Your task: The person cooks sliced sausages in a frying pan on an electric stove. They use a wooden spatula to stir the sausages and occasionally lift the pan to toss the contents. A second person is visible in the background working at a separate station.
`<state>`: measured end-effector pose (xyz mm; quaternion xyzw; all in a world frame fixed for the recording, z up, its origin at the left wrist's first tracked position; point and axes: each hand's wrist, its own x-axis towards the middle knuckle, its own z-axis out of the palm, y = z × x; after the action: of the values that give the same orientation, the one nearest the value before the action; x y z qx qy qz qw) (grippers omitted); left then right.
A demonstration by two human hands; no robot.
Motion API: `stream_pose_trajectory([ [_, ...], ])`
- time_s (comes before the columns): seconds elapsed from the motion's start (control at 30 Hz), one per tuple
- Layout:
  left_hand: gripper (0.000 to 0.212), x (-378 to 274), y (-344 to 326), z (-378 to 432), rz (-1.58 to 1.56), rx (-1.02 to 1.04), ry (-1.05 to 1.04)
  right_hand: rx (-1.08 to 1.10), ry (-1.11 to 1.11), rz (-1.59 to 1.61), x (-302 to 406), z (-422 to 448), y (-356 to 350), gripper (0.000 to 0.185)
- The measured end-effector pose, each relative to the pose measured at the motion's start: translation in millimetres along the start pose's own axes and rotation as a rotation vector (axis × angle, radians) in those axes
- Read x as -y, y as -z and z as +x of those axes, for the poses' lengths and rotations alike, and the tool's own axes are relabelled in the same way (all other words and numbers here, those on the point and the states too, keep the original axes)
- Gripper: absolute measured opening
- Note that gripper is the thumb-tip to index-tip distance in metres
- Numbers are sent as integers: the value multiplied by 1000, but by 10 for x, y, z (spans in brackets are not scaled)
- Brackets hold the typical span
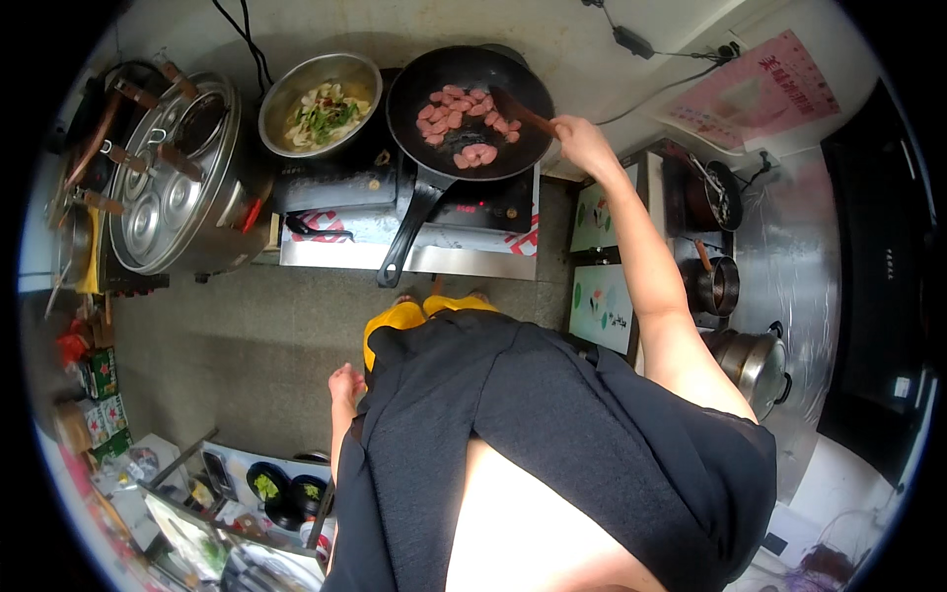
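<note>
My right hand (581, 144) grips the handle of a wooden spatula (524, 111), its blade down in a black wok (473, 74). Pink sausage slices (451, 111) lie spread over the wok's bottom, a few of them apart nearer its handle. The wok sits on an induction cooker (481, 211) with a lit red display, its long black handle pointing towards me. Left of it, a steel bowl (274, 118) holds pale slices with green pieces (325, 117). My left hand (346, 382) hangs at my side with curled fingers; whether they are fully closed is unclear.
A large round steel cooker (222, 185) with several lids and wooden-handled tools stands left. A black ladle (318, 231) lies at the counter's front. On the right are small pans (719, 285) and a lidded steel pot (755, 366). Behind me a shelf holds black bowls (268, 481) with greens.
</note>
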<state>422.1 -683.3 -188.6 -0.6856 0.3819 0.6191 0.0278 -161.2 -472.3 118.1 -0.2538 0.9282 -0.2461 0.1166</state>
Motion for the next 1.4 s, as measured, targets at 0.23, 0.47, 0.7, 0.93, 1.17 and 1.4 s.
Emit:
stream_pose_trajectory([
  [0.23, 24, -220, -107, -126, 169, 40, -59, -38, -17, 289, -228, 422, -620, 30],
  [0.47, 24, -236, -89, -13, -11, 23, -44, 202, 189, 378, 650, -60, -518, 29],
  [0.7, 24, -58, -25, 32, 82, 43, -29, 89, 105, 111, 200, 72, -462, 27],
  [0.93, 22, 119, 54, 56, 28, 32, 28, 190, -295, 69, -205, 231, 528, 27],
  [1.17, 21, -84, -11, -19, 33, 61, 18, 253, -261, 449, 31, 338, -44, 24],
  [1.4, 20, -395, -87, -63, 5, 31, -41, 204, -28, 352, 671, 534, -466, 27],
])
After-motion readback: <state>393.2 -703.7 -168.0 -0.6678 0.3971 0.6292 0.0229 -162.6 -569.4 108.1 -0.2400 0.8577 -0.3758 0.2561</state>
